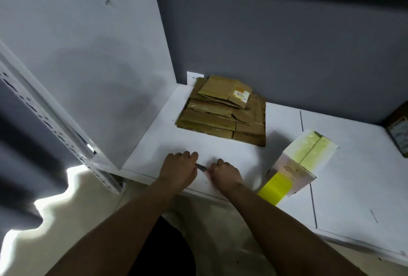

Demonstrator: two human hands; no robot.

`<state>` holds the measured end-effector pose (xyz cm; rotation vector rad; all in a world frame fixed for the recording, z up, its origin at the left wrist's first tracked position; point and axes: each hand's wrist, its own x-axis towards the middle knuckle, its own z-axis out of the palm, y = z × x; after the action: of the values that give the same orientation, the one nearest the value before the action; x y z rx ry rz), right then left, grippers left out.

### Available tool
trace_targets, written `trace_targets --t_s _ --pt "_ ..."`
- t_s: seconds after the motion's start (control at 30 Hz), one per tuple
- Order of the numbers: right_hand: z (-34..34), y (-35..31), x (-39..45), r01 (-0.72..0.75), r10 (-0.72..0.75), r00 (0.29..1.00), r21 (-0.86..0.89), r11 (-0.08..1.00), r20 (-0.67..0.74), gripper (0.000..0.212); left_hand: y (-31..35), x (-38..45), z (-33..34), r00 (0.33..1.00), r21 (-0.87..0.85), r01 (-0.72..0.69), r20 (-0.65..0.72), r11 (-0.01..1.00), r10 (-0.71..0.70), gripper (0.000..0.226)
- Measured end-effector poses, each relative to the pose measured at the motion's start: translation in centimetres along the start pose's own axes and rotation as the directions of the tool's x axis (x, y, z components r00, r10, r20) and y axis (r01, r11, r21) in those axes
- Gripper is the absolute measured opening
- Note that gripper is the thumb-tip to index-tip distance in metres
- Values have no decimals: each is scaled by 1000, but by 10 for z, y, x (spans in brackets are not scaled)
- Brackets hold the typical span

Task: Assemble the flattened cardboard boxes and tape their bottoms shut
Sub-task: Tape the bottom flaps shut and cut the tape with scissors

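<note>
- Left hand (178,165) sits on the near edge of the white table (344,187), fingers curled down, and it seems to pinch the left end of a small grey blade-like tool (201,167); the grip itself is hidden under the knuckles, so I cannot tell for sure.
- The tool bridges the gap between the two hands, lying low against the tabletop; what it is exactly is too blurred to call.
- Right hand (224,172), just right of the tool, is curled too, its fingers apparently on the tool's other end; again, the hold is not clear.
- My read: the tool is being readied, perhaps opened or extended. To do that well, keep it low over the table, steady one end with one hand, work the other with the fingertips, and point any edge away from the fingers.
- Beyond the hands, a little to the right, lies one stack of flattened cardboard boxes (223,112), brown, several layers deep; an exact count is not readable.
- Further right of the right hand stands one assembled box (302,165), pale, tipped at an angle, with a strip of yellow tape (273,187) trailing off it towards the table edge.
- Tally: two hands, one tool, one stack, one made-up box, one tape strip.
</note>
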<state>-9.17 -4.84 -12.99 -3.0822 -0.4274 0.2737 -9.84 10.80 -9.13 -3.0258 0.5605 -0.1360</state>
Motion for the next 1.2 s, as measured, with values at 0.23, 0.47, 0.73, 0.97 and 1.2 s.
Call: trace_targets --t_s 0.23,0.47,0.73,0.97,1.2 --pt "-68 42 -36 -158 167 986 247 956 -13 32 16 -1 -7 954 -388 291 55 874 -293 31" --pt "-90 131 -153 -184 192 975 897 401 114 24 127 19 -10 941 -845 324 333 425 -56 28" --pt "-79 198 -240 -414 148 908 795 444 391 44 196 47 -16 908 -888 408 419 212 8 30" --pt "-77 222 -234 -468 138 877 755 460 460 65 197 46 -20 917 -893 377 397 246 39 17" --pt "-64 225 -214 -454 75 882 798 397 465 49 194 43 -23 910 -869 392 414 301 9 19"
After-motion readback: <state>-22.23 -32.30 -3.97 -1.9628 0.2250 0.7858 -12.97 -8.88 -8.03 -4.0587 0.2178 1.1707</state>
